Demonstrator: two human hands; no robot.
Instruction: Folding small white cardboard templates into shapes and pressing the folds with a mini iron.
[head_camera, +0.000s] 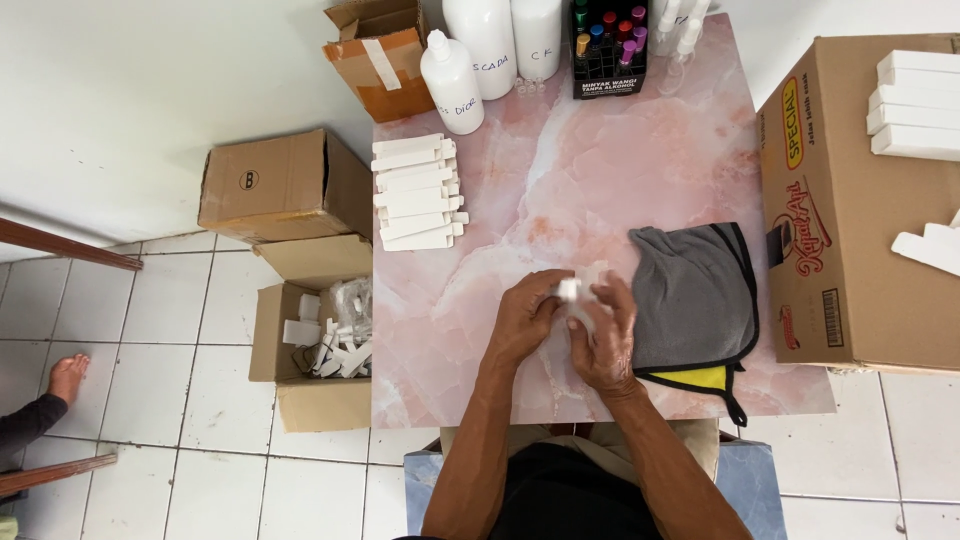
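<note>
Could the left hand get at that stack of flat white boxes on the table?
Probably yes. The left hand and right hand share a small white item, but only bare pink table lies between it and the white boxes.

Large brown printed carton (850, 200) right of table; plain brown cartons (285, 185) on floor left.

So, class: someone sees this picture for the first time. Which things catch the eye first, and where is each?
At the pink marble-patterned tabletop's near edge, the left hand and right hand together hold a small white object. Beside them on the right lies a folded grey cloth with yellow lining; a stack of flat white cartons sits at the table's left edge.
</note>
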